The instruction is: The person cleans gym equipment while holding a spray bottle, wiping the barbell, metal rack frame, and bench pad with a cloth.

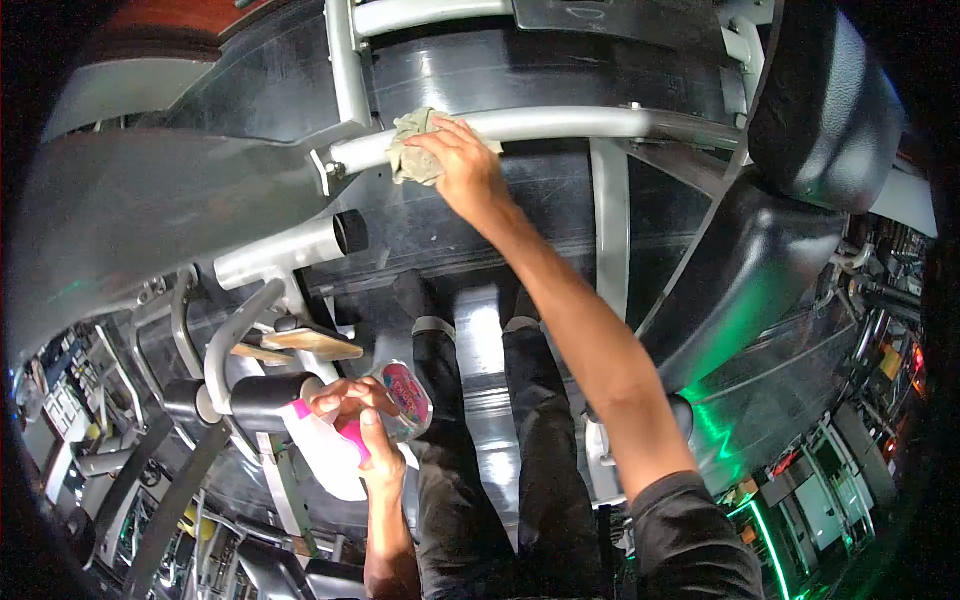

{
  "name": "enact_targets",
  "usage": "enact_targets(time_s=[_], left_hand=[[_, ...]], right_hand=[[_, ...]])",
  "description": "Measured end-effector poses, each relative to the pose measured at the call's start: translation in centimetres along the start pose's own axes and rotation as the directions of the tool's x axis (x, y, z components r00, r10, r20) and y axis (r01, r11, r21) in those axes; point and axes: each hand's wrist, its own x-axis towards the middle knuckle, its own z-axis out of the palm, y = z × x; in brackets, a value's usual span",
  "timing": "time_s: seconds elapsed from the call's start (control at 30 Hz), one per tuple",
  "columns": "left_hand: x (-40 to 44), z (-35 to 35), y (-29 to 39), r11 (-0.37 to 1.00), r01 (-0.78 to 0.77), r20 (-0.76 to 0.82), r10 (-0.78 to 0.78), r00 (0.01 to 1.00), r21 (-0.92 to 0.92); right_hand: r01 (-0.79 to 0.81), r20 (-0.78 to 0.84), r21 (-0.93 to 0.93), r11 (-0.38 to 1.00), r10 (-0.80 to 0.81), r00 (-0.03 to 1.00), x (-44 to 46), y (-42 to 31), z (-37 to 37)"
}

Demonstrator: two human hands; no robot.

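Note:
My right hand (465, 165) is closed on a crumpled pale green cloth (412, 160) and presses it against a silver metal tube (560, 123) of a gym machine. The cloth lies over the tube near its bolted left end. Lower down, my left hand (368, 425) grips a spray bottle (405, 400) by its neck. The bottle is clear, with a pink and white spray head and a pink label, and it is tilted sideways. Some of the left fingers are partly hidden behind the spray head.
A black padded seat (750, 270) and backrest (825, 110) stand at the right. Black foam rollers (265, 400) and a short silver tube (280, 250) are at the left. My legs (450, 440) stand on the dark floor between the frame parts.

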Motion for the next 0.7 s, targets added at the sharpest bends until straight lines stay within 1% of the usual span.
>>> enact_targets(time_s=[0.03,0.07,0.1,0.17,0.2,0.23,0.27,0.3,0.33,0.37,0.4,0.43,0.5,0.53,0.57,0.63,0.67,0.7], left_hand=[[-1.0,-0.2,0.0,0.997,0.079,0.004,-0.079,0.997,0.025],[-2.0,-0.3,0.0,0.986,0.159,0.005,-0.159,0.987,0.047],[-3.0,-0.2,-0.3,0.986,0.160,-0.006,-0.160,0.987,0.042],[-5.0,0.3,-1.3,0.956,0.291,-0.071,-0.292,0.954,-0.035],[-5.5,1.0,-1.3,0.955,0.291,-0.078,-0.294,0.953,-0.051],[-5.8,1.7,-1.1,0.966,0.250,-0.069,-0.254,0.965,-0.059],[-6.2,2.2,-0.7,0.976,0.211,-0.060,-0.214,0.975,-0.063],[-6.6,2.9,-0.1,0.975,0.214,-0.064,-0.218,0.974,-0.069],[-7.0,3.8,0.6,0.970,0.216,-0.092,-0.227,0.970,-0.108],[-7.3,4.2,1.0,0.965,0.218,-0.120,-0.236,0.964,-0.147],[-7.7,4.2,0.6,0.960,0.183,-0.078,-0.204,0.976,-0.211],[-8.4,4.0,0.6,0.960,0.179,-0.085,-0.202,0.976,-0.217],[-9.8,3.5,1.0,0.958,0.261,-0.042,-0.268,0.963,-0.121],[-10.4,3.2,1.4,0.943,0.288,-0.009,-0.294,0.956,-0.166],[-11.0,2.8,1.6,0.944,0.281,-0.009,-0.287,0.958,-0.172],[-12.6,1.5,1.7,0.916,0.364,0.031,-0.364,0.931,-0.167],[-13.3,0.4,2.0,0.917,0.382,0.047,-0.379,0.924,-0.118],[-14.3,-0.8,2.4,0.919,0.377,0.036,-0.375,0.926,-0.116]], right_hand=[[0.079,0.045,0.011,0.997,-0.080,0.996,-0.2,0.7,-0.6],[0.106,0.072,-0.001,0.994,-0.105,0.992,-0.5,1.0,-1.2],[0.114,0.080,0.001,0.993,-0.114,0.990,-0.9,1.0,-1.5],[0.002,0.147,-0.011,1.000,0.000,0.989,-1.6,1.0,-2.8],[0.015,0.156,-0.019,1.000,-0.011,0.988,-2.2,1.6,-3.3],[-0.225,0.186,0.081,0.971,0.207,0.961,-3.3,2.2,-3.6],[-0.456,0.236,0.171,0.873,0.413,0.880,-4.4,2.7,-4.0],[-0.638,0.354,0.376,0.673,0.532,0.769,-4.8,1.2,-6.4],[-0.735,0.421,0.507,0.450,0.615,0.666,-6.9,2.1,-6.6],[-0.778,0.506,0.599,0.192,0.662,0.553,-9.0,2.8,-6.7],[-0.759,0.601,0.646,-0.086,0.671,0.435,-10.3,2.0,-7.9],[-0.681,0.698,0.641,-0.355,0.637,0.325,-11.8,0.7,-9.4],[-0.605,0.773,0.616,-0.505,0.536,0.339,-16.1,-1.5,-11.6],[-0.601,0.779,0.609,-0.517,0.533,0.330,-18.0,-2.5,-12.5],[-0.594,0.782,0.605,-0.530,0.534,0.320,-19.6,-3.6,-13.5],[-0.559,0.796,0.592,-0.580,0.527,0.297,-22.0,-6.3,-15.6],[-0.576,0.789,0.609,-0.545,0.490,0.371,-22.9,-7.8,-16.8],[-0.581,0.794,0.603,-0.547,0.480,0.373,-23.7,-9.3,-17.5]])
